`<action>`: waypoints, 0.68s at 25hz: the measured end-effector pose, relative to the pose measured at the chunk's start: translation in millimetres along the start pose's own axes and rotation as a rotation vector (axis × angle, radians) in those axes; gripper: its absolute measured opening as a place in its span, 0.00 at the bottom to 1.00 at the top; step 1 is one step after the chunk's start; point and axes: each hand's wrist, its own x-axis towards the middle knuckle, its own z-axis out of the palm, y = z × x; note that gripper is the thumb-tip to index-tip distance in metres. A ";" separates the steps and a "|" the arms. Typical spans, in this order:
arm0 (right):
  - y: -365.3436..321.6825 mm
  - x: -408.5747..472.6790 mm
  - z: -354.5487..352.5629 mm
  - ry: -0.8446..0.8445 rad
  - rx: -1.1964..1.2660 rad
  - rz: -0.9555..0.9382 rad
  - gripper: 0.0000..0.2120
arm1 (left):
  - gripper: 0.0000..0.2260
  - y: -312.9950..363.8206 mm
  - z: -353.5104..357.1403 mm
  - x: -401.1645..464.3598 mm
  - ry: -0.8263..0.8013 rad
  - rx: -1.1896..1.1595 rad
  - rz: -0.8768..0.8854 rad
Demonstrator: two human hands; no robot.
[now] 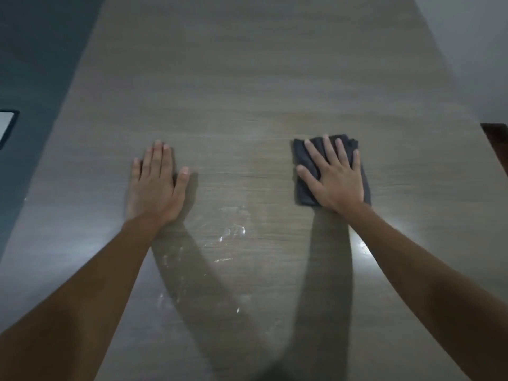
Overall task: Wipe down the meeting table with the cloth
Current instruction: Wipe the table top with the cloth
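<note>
Wood-grain surface (247, 92) looks matte with a few whitish smudges (233, 232) near the middle. Dark grey folded cloth (302, 188), roughly rectangular, lies right of centre under the right hand (334, 180), fingers straight and spread, grip not closed. Left hand (156, 188) rests flat on bare wood, fingers straight too.

Dark-framed panel (7, 127) — brown edge (497, 144) opposite

Wood-grain table (247, 92), dark soft cloth (302, 188)

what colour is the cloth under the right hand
Dark grey, plain with no pattern. The cloth shows best in the head view, pressed flat under the right hand.
</note>
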 end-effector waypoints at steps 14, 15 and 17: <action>-120.7 -122.2 22.8 0.000 0.032 -0.256 0.32 | 0.37 -85.7 -23.5 -21.0 -0.040 -0.079 0.002; -105.5 -129.3 20.6 0.009 0.020 -0.212 0.32 | 0.39 -99.7 -24.0 -23.9 -0.051 -0.062 0.004; -87.3 -125.8 15.0 0.003 -0.006 -0.109 0.33 | 0.38 -120.9 -24.2 -27.2 -0.056 -0.042 0.008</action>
